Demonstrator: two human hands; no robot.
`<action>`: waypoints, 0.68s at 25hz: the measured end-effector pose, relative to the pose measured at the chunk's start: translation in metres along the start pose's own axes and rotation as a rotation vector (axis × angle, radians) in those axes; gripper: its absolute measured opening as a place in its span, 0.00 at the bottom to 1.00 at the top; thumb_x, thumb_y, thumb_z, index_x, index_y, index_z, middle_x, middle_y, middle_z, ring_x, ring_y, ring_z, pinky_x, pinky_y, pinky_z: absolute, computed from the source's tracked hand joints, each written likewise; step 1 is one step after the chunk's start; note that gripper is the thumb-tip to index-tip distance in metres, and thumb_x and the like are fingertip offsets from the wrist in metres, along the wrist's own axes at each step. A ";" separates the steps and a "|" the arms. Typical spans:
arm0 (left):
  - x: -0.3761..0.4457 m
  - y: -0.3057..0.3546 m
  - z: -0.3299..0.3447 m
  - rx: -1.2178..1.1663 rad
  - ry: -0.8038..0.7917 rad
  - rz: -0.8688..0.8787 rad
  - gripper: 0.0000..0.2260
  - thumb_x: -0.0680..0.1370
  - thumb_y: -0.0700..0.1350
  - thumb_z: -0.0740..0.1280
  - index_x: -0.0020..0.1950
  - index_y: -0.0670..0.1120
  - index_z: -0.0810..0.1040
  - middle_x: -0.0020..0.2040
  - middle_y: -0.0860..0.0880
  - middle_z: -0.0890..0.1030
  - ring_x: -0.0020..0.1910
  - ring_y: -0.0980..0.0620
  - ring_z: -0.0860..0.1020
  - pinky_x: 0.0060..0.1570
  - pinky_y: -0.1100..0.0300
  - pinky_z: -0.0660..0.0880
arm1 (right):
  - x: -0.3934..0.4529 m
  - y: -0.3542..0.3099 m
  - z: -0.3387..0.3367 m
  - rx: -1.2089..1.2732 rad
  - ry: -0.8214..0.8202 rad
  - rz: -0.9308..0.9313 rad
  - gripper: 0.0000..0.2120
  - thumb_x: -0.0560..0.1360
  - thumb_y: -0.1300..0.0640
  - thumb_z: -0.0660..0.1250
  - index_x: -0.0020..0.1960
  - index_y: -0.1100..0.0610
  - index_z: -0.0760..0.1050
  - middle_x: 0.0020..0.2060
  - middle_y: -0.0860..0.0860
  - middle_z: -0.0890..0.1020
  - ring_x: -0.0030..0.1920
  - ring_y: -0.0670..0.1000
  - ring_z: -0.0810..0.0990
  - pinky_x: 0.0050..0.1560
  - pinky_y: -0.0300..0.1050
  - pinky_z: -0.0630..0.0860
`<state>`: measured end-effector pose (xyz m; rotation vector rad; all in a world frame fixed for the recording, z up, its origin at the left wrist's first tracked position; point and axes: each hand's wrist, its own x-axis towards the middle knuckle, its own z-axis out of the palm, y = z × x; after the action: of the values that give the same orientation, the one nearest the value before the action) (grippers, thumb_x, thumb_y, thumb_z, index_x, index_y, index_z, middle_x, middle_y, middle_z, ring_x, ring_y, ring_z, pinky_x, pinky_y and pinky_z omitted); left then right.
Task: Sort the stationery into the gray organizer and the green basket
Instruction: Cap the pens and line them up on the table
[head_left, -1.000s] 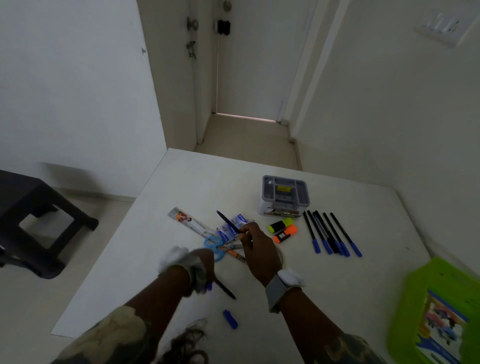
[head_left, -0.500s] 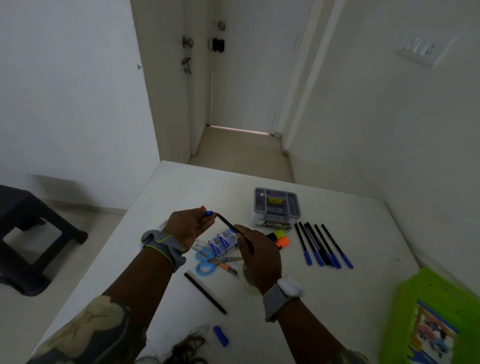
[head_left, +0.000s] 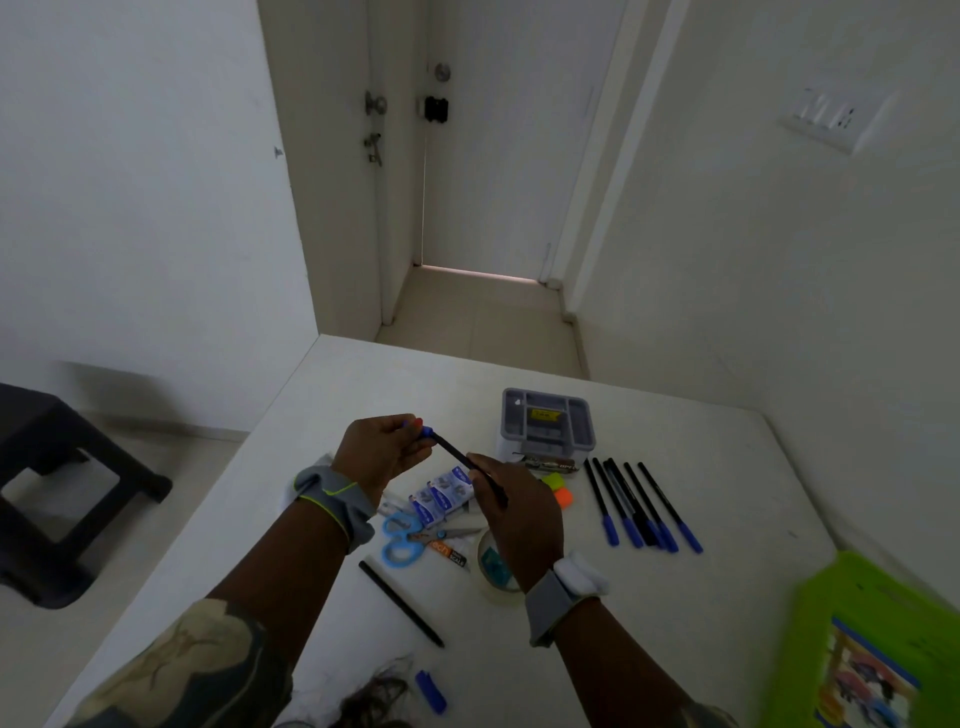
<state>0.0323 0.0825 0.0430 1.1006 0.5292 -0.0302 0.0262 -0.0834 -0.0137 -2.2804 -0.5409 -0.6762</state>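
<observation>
Above the table both hands hold one black pen (head_left: 457, 453). My right hand (head_left: 519, 509) grips its barrel. My left hand (head_left: 382, 452) pinches the blue cap (head_left: 427, 431) at its upper end. The gray organizer (head_left: 546, 422) stands behind them, with several capped pens (head_left: 636, 504) in a row to its right. The green basket (head_left: 878, 644) sits at the near right, holding a picture book. An uncapped black pen (head_left: 401, 603) and a loose blue cap (head_left: 430, 691) lie near me.
Blue scissors (head_left: 402, 535), staple packets (head_left: 441, 493), a tape roll (head_left: 496, 569), orange and yellow highlighters (head_left: 560, 491) and a small tube lie under my hands. A dark stool (head_left: 57, 493) stands on the floor left of the table. A wall runs along the right.
My left hand rose from the table with the blue cap and met the pen that my right hand lifted. The other black pen stayed on the table.
</observation>
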 end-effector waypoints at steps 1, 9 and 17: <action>0.001 0.001 0.001 0.052 -0.003 0.017 0.13 0.78 0.34 0.62 0.61 0.32 0.71 0.40 0.40 0.78 0.28 0.53 0.82 0.33 0.63 0.80 | 0.004 -0.002 -0.005 0.015 -0.051 0.050 0.24 0.80 0.44 0.51 0.50 0.57 0.82 0.39 0.51 0.85 0.38 0.48 0.82 0.39 0.37 0.78; -0.001 0.001 0.016 0.209 -0.026 0.059 0.12 0.77 0.36 0.63 0.59 0.31 0.74 0.39 0.42 0.79 0.39 0.48 0.79 0.34 0.64 0.80 | 0.001 0.006 -0.005 -0.076 -0.046 -0.081 0.26 0.81 0.45 0.48 0.52 0.58 0.81 0.33 0.51 0.84 0.31 0.47 0.80 0.31 0.39 0.77; -0.007 0.003 0.037 0.201 -0.141 0.134 0.09 0.79 0.35 0.58 0.59 0.39 0.72 0.42 0.42 0.79 0.40 0.48 0.81 0.35 0.65 0.81 | -0.001 -0.012 -0.007 0.411 -0.036 0.423 0.12 0.78 0.55 0.60 0.49 0.60 0.80 0.35 0.52 0.83 0.38 0.44 0.82 0.40 0.34 0.77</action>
<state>0.0417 0.0509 0.0604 1.3177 0.3295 -0.0446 0.0168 -0.0809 -0.0039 -1.9302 -0.1767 -0.2818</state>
